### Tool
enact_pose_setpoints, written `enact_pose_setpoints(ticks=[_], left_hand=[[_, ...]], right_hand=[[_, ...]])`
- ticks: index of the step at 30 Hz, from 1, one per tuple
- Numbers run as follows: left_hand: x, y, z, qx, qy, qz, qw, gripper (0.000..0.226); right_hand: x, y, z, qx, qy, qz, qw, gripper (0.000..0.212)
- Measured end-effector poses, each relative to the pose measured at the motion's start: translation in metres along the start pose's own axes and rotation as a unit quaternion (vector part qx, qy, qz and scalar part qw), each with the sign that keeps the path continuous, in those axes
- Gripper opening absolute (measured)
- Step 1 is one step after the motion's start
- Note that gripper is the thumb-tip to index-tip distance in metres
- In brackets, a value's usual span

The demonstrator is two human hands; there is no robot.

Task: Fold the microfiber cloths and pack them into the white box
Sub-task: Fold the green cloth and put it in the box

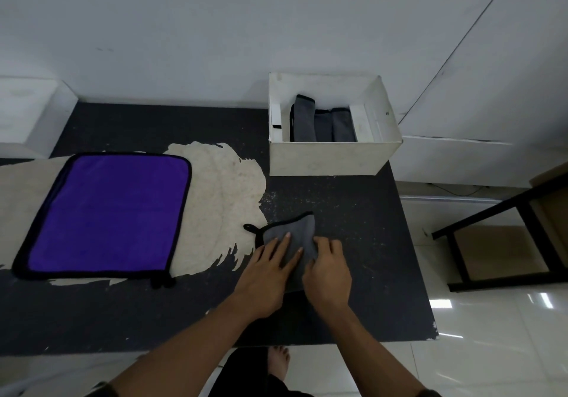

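Item 1: grey cloth, part-folded, on the dark worktop at centre-right of the frame, its long axis running up-frame from the hands. Left hand presses it flat, fingers straight and slightly spread; right hand curls its fingers round the cloth's right edge. Item 2: white box, directly up-frame, holds 3 folded cloths; the right hand is nearer.

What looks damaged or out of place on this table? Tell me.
The table has lost its dark coating: a big pale ragged patch lies under and beside the purple cloth, and the near right corner is chipped. The grey cloth and white box look fine.
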State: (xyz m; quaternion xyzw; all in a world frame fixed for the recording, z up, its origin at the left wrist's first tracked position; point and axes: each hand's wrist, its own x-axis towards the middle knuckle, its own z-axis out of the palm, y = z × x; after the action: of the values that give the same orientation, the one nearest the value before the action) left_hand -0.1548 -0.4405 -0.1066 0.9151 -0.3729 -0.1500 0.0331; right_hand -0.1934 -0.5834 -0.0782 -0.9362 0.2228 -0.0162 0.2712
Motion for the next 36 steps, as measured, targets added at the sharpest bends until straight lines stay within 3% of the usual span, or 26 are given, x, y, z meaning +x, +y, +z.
enact_pose_setpoints(ticks=[3, 6, 8, 11, 12, 14, 18, 22, 27, 30, 33, 36], left_hand=[[0.009, 0.002, -0.008, -0.023, 0.027, -0.024, 0.999, 0.098], [0.012, 0.005, -0.015, -0.143, 0.132, -0.130, 0.972, 0.067], [0.016, 0.008, -0.024, -0.340, 0.164, -0.241, 0.894, 0.041], [0.019, 0.005, -0.036, -0.565, 0.102, -0.334, 0.748, 0.050], [0.019, 0.003, -0.041, -0.602, 0.084, -0.341, 0.717, 0.058], [0.019, -0.003, -0.046, -0.635, 0.055, -0.340, 0.691, 0.060], [0.025, -0.011, -0.038, -0.600, 0.073, -0.357, 0.712, 0.024], [0.024, -0.019, -0.034, -0.613, 0.090, -0.386, 0.684, 0.026], [0.018, -0.024, -0.025, -0.604, 0.130, -0.363, 0.697, 0.015], [0.018, -0.021, -0.022, -0.545, 0.147, -0.363, 0.741, 0.002], [0.017, -0.016, -0.023, -0.417, 0.182, -0.377, 0.806, 0.020], [0.021, -0.013, -0.028, -0.383, 0.182, -0.390, 0.817, 0.023]], right_hand=[[-0.003, -0.004, -0.001, -0.003, 0.001, -0.018, 1.000, 0.049], [-0.004, -0.011, -0.003, -0.019, 0.008, -0.062, 0.998, 0.050], [-0.007, -0.017, -0.004, -0.035, 0.021, -0.111, 0.993, 0.049], [-0.013, -0.023, 0.000, -0.066, 0.023, -0.172, 0.983, 0.045], [-0.015, -0.025, 0.002, -0.079, 0.011, -0.188, 0.979, 0.043], [-0.019, -0.027, 0.007, -0.104, -0.019, -0.214, 0.971, 0.038], [-0.030, -0.024, 0.013, -0.113, -0.051, -0.243, 0.962, 0.034], [-0.034, -0.009, 0.012, -0.130, -0.071, -0.206, 0.967, 0.048], [-0.037, 0.004, 0.012, -0.122, -0.072, -0.242, 0.960, 0.043], [-0.036, 0.008, 0.015, -0.141, -0.052, -0.277, 0.949, 0.035], [-0.037, 0.010, 0.018, -0.159, -0.047, -0.293, 0.942, 0.026], [-0.034, 0.009, 0.018, -0.157, -0.035, -0.315, 0.935, 0.020]])
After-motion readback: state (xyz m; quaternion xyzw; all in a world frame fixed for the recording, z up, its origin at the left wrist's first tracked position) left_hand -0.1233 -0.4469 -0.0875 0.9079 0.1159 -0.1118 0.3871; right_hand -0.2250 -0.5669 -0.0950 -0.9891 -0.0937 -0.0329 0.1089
